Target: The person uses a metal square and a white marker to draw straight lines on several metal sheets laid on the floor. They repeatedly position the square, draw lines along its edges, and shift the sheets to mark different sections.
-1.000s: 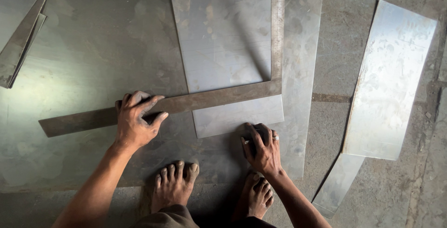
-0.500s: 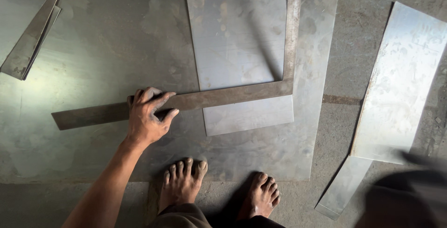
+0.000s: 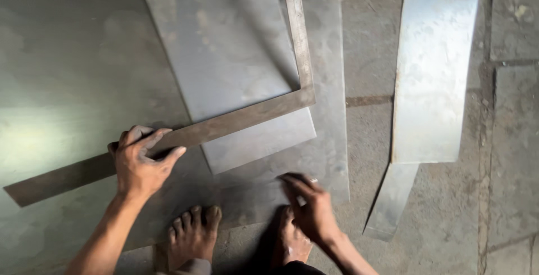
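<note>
Concrete floor (image 3: 505, 140), sheet metal laid flat.
Rusty L-shaped steel square (image 3: 236, 120) on a grey sheet (image 3: 224, 56); left hand (image 3: 140, 162) presses it, right hand (image 3: 311, 207) pinches a small marker.

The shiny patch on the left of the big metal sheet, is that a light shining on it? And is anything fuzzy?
Head view: the pale patch is glare on the big metal sheet. The right hand looks slightly blurred; the left hand on the steel square is sharp. The person's shadow darkens the bottom middle.
</note>
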